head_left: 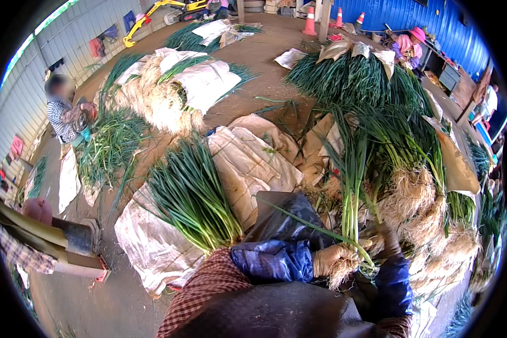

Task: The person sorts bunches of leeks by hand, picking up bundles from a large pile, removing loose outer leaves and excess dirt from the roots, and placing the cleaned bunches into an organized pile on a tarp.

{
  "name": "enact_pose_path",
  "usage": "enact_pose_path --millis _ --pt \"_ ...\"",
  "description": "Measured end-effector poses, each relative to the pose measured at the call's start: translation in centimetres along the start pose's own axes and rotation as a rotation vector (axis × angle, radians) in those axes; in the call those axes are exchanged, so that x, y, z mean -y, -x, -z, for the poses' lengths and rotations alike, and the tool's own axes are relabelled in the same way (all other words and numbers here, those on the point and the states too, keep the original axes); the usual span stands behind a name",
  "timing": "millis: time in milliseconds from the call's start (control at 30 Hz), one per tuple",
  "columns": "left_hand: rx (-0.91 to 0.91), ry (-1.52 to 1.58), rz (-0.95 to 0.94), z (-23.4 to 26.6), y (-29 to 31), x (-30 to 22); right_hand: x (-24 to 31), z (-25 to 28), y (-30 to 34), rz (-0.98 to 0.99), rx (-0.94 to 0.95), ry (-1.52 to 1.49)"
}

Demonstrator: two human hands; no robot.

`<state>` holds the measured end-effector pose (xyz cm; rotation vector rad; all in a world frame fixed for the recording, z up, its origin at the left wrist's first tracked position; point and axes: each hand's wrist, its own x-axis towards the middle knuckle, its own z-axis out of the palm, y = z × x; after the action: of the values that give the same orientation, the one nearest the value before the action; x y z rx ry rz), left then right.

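Observation:
My left hand (328, 260), in a beige glove below a shiny blue sleeve, is closed on a few green onions (350, 211) near their pale stringy roots. Their long leaves point up and away, and one stalk bends down to the right. Just right of them, my right hand (387, 241) is raised beside the stalks. It is smeared by motion, so its fingers cannot be read. On a pale sack (152, 242) to my left lies a fanned bundle of green onions (200, 197). At my right, a large heap of rooted green onions (414, 194) reaches close to my right arm.
A person (65, 115) sits at the left by loose green onions (110, 138). Another in a pink hat (408, 48) is at the back right. Further piles (158, 90) lie ahead under sheets. An orange cone (310, 21) stands beside a post (325, 21). A boot (79, 236) is at left.

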<state>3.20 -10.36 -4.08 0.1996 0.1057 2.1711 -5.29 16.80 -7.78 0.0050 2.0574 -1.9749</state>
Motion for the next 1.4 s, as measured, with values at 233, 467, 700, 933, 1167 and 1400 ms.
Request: enact_pose_path --millis 233,467,700,933,1167,1400 --pt "-0.09 -0.002 0.015 -0.6 -0.3 0.3 23.7 6.9 14.8 0.626 -0.196 -0.395" --pt "-0.114 0.028 0.091 -0.4 -0.9 0.6 18.4 4.2 14.4 0.398 -0.129 -0.281" --pt "-0.348 -0.11 0.127 -5.4 0.1 -0.6 10.8 -8.0 12.9 -0.004 -0.038 -0.044" --pt "-0.23 -0.246 0.222 -0.9 -1.3 0.6 6.8 -8.2 13.6 0.091 -0.105 -0.015" --pt "-0.196 -0.213 0.194 -0.8 -1.8 2.8 7.3 -4.2 14.0 0.059 -0.421 -0.792" --pt "-0.297 -0.25 0.228 -0.8 -1.7 3.1 2.9 -6.0 14.7 0.242 -0.373 0.564"
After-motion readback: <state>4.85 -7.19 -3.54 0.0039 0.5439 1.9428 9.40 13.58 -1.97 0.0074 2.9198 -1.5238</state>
